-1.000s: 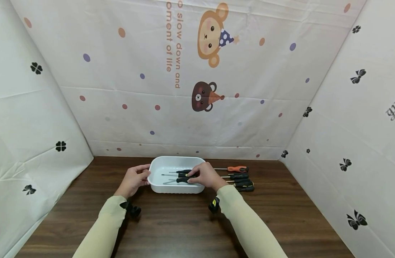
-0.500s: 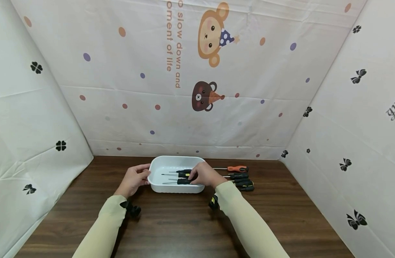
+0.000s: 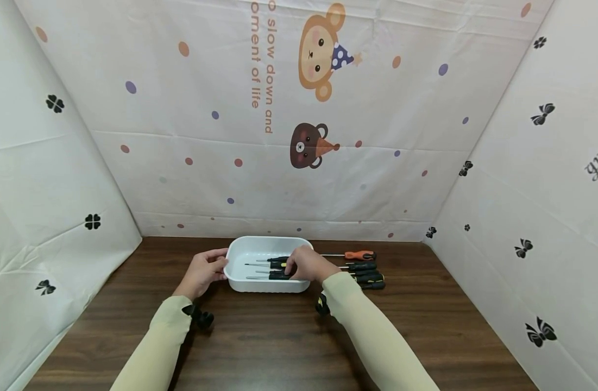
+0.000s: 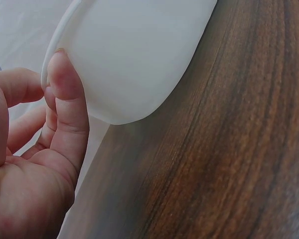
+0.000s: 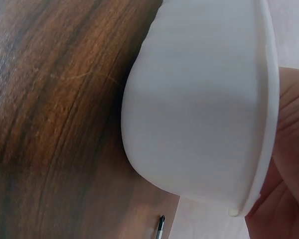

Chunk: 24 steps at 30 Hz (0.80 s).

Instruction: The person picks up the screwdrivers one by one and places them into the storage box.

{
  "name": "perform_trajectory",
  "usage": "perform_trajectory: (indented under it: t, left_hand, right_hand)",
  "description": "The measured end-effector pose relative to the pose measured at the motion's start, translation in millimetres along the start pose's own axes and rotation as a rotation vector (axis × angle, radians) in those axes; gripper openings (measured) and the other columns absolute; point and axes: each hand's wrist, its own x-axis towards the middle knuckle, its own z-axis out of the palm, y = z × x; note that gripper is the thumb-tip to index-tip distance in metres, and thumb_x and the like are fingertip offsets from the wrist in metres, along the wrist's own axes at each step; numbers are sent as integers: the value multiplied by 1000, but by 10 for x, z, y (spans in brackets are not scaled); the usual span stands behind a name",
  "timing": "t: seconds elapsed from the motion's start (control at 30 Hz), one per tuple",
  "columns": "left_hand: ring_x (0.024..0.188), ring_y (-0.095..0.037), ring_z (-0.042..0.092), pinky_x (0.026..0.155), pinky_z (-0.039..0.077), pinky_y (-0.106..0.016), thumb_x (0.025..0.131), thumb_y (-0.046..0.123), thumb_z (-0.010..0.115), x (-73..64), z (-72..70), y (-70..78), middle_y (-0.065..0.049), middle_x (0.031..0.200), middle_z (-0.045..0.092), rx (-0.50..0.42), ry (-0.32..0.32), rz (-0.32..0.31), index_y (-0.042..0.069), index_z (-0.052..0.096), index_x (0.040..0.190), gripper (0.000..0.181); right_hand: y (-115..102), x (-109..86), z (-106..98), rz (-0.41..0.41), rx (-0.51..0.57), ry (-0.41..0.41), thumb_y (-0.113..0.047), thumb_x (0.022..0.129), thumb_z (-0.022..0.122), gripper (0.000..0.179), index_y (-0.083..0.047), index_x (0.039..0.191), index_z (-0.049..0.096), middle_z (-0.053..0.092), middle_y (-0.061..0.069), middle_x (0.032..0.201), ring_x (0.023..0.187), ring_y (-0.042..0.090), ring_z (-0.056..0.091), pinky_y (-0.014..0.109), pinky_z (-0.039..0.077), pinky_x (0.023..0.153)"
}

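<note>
We see the left hand [image 3: 201, 273] pinching the rim of a white plastic tray [image 3: 266, 286] at its left end. The right hand [image 3: 312, 264] dips in at the right end, fingers bent by a black screwdriver handle [image 3: 278, 275]; can't tell if they grip it. We note the tray: oblong, rounded corners, rolled lip, on the tabletop [image 3: 259, 336]. Inside, black-handled screwdrivers, thin silver shafts pointing left, one yellow mark. Right of it, we see an orange-handled screwdriver [image 3: 360, 255] and dark-handled screwdrivers [image 3: 362, 266].
</note>
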Motion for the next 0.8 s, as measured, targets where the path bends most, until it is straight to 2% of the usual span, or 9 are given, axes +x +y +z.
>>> perform_trajectory:
  t: [0.2,0.43,0.63,0.8]
  left_hand:
    - [74,-13,65,66,62,-26,100,6,61,0,6,1,-20,117,65,12,6,-1,-3,50,148,49]
    - [72,-13,65,66,62,-26,100,5,61,-22,11,10,-21,118,65,8,10,-2,-3,51,147,49]
    - [72,-13,64,64,62,-26,100,5,62,-4,3,-7,-19,116,66,-4,3,1,-4,50,148,50]
    - [72,-13,64,64,62,-26,101,5,61,16,-7,-9,-20,117,66,-10,-3,1,-4,49,148,50]
  right_hand:
    - [1,30,15,0,-37,-13,-7,80,84,8,-14,83,83,78,-4,81,72,0,65,17,54,67]
    - [-21,61,16,-7,-80,-24,-9,79,86,8,-15,84,83,79,-4,83,78,7,69,19,56,70]
    - [-33,75,31,19,-98,-48,-7,80,84,10,-16,84,84,79,-5,85,82,8,70,20,57,73]
    - [-19,101,35,5,-133,-56,-7,81,83,11,-17,84,84,79,-6,85,85,10,70,22,58,76]
